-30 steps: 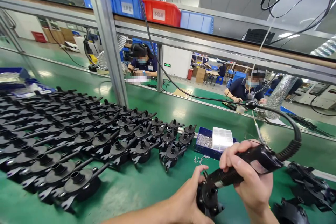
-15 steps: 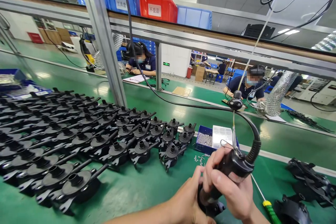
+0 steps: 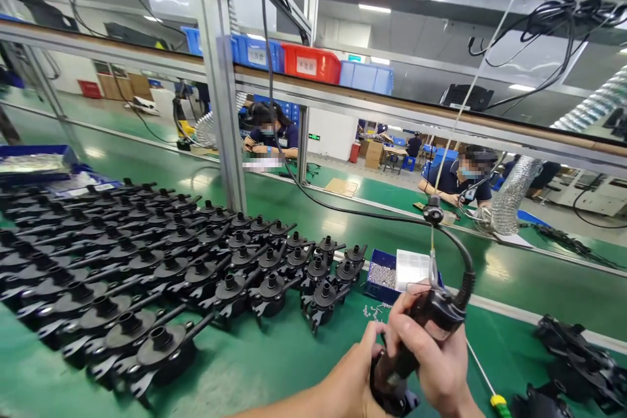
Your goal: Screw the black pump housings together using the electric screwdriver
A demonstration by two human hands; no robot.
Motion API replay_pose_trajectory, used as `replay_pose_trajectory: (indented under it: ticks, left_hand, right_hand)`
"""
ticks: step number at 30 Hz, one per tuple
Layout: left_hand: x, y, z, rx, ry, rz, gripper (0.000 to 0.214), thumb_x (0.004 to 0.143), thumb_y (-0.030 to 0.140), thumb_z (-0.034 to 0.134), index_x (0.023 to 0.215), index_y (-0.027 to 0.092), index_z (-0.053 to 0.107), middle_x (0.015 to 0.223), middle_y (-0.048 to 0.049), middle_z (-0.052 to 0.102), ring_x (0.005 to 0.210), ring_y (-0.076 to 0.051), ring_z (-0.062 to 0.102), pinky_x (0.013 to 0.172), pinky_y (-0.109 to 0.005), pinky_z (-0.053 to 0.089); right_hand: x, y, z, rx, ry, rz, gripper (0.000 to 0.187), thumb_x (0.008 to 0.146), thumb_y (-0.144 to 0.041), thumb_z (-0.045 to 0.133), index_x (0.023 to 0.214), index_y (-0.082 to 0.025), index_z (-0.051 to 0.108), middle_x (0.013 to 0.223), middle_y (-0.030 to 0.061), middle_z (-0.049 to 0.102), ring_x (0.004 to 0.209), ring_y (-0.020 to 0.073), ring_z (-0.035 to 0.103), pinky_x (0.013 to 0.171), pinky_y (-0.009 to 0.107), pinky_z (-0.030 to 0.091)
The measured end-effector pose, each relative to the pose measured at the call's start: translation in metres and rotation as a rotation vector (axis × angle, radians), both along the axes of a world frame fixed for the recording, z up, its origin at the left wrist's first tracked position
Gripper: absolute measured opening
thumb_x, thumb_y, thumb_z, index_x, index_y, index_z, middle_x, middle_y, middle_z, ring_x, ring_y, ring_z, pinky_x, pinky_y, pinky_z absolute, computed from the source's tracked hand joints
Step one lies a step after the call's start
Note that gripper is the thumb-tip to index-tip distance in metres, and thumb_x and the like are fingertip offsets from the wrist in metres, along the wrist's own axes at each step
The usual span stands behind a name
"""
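Observation:
My right hand (image 3: 438,359) is wrapped around a black electric screwdriver (image 3: 445,311), tilted, with a thick cord and a hanging line at its top. Just left of it, my left hand (image 3: 353,375) is closed on a black plastic part (image 3: 404,401) under the screwdriver's lower end. Fingers hide most of that part and the driver's tip. Behind the hands, loose screws (image 3: 376,311) lie on the green bench by a blue bin of screws (image 3: 382,274). A hand screwdriver with a yellow-green handle (image 3: 499,405) lies right of my right hand.
Rows of assembled black parts (image 3: 161,353) with tubes and forked brackets cover the left of the bench. More black parts (image 3: 580,356) lie at the right. A metal post (image 3: 218,91) rises behind the rows. Co-workers sit across the bench. A black cable (image 3: 343,210) crosses ahead.
The view has shifted, so the shelf bins and the rows of parts appear lower and further right. Both hands keep their grip, and the electric screwdriver's top sits slightly lower and further left.

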State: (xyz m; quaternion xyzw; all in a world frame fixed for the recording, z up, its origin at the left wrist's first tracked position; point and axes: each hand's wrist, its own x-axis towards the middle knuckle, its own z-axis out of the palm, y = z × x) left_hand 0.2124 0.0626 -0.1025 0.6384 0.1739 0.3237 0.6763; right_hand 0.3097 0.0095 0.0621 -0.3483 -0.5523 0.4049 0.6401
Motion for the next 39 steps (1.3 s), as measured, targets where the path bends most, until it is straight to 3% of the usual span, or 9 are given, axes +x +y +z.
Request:
replay_pose_trajectory:
  ticks: [6, 8, 10, 13, 18, 25, 29, 33, 39]
  left_hand:
    - [-0.015, 0.019, 0.0, -0.07, 0.073, 0.132, 0.149, 0.02, 0.039, 0.113, 0.144, 0.03, 0.03, 0.109, -0.003, 0.069, 0.099, -0.029, 0.066, 0.102, -0.051, 0.051]
    - [-0.015, 0.031, -0.009, -0.138, 0.062, 0.125, 0.141, 0.032, 0.051, 0.112, 0.145, 0.03, 0.031, 0.1, -0.0018, 0.07, 0.089, -0.026, 0.066, 0.095, -0.047, 0.053]
    - [-0.013, 0.044, -0.021, -0.241, 0.092, 0.128, 0.119, 0.053, 0.073, 0.1, 0.144, 0.031, 0.035, 0.087, 0.0024, 0.067, 0.074, -0.022, 0.065, 0.087, -0.045, 0.054]
    - [-0.014, 0.055, -0.031, -0.226, 0.117, 0.09, 0.104, 0.068, 0.073, 0.095, 0.146, 0.031, 0.04, 0.092, 0.0002, 0.07, 0.084, -0.025, 0.074, 0.099, -0.047, 0.053]
    - [-0.028, 0.042, -0.012, -0.267, 0.085, 0.025, 0.109, 0.069, 0.068, 0.099, 0.153, 0.032, 0.04, 0.108, -0.0049, 0.077, 0.11, -0.031, 0.076, 0.111, -0.047, 0.049]
    - [-0.037, 0.031, 0.02, -0.215, 0.092, 0.042, 0.075, 0.085, 0.073, 0.081, 0.141, 0.028, 0.059, 0.096, -0.0011, 0.076, 0.098, -0.029, 0.076, 0.105, -0.046, 0.053]
    - [-0.038, 0.027, 0.019, -0.208, 0.099, 0.037, 0.082, 0.082, 0.069, 0.087, 0.146, 0.028, 0.055, 0.094, -0.0001, 0.073, 0.086, -0.023, 0.071, 0.089, -0.037, 0.054]
    - [-0.037, 0.02, 0.015, -0.136, 0.057, 0.01, 0.097, 0.075, 0.059, 0.098, 0.151, 0.028, 0.046, 0.099, 0.0004, 0.068, 0.079, -0.013, 0.056, 0.074, -0.026, 0.04]
    - [-0.036, 0.013, 0.014, -0.218, 0.026, -0.014, 0.091, 0.079, 0.049, 0.094, 0.15, 0.03, 0.04, 0.101, 0.0015, 0.062, 0.071, -0.011, 0.05, 0.068, -0.027, 0.036]
  right_hand:
    - [0.028, -0.001, 0.028, -0.007, 0.208, -0.048, 0.033, 0.097, -0.038, 0.089, 0.108, -0.027, 0.061, 0.075, -0.0004, 0.064, 0.059, 0.0179, 0.059, 0.056, 0.026, 0.05]
    - [0.035, 0.002, 0.03, -0.02, 0.174, -0.093, 0.034, 0.097, -0.04, 0.09, 0.109, -0.026, 0.061, 0.075, 0.0009, 0.064, 0.06, 0.0184, 0.06, 0.057, 0.026, 0.051]
    - [0.039, 0.006, 0.029, -0.027, 0.108, -0.159, 0.037, 0.095, -0.046, 0.092, 0.106, -0.024, 0.064, 0.075, 0.0031, 0.066, 0.061, 0.0196, 0.061, 0.057, 0.027, 0.052]
    - [0.036, 0.011, 0.027, -0.023, 0.025, -0.212, 0.043, 0.092, -0.056, 0.092, 0.1, -0.021, 0.069, 0.075, 0.0051, 0.067, 0.06, 0.021, 0.061, 0.056, 0.029, 0.052]
    - [0.028, 0.016, 0.025, 0.024, -0.057, -0.182, 0.048, 0.095, -0.064, 0.087, 0.095, -0.019, 0.07, 0.07, 0.0037, 0.065, 0.058, 0.019, 0.059, 0.056, 0.028, 0.051]
    - [0.027, 0.018, 0.019, -0.007, -0.028, -0.178, 0.048, 0.096, -0.063, 0.087, 0.1, -0.018, 0.069, 0.074, 0.0036, 0.066, 0.059, 0.0186, 0.058, 0.056, 0.029, 0.051]
    - [0.033, 0.021, 0.017, 0.052, -0.045, -0.155, 0.042, 0.101, -0.058, 0.082, 0.104, -0.019, 0.066, 0.072, 0.0018, 0.065, 0.061, 0.02, 0.061, 0.058, 0.029, 0.048]
    - [0.037, 0.025, 0.018, 0.104, 0.0, -0.15, 0.035, 0.104, -0.052, 0.081, 0.106, -0.021, 0.065, 0.076, 0.0006, 0.065, 0.061, 0.0185, 0.06, 0.059, 0.029, 0.049]
    - [0.036, 0.028, 0.015, 0.065, 0.044, -0.104, 0.035, 0.103, -0.049, 0.084, 0.109, -0.021, 0.064, 0.078, -0.0009, 0.065, 0.061, 0.0162, 0.061, 0.059, 0.027, 0.053]
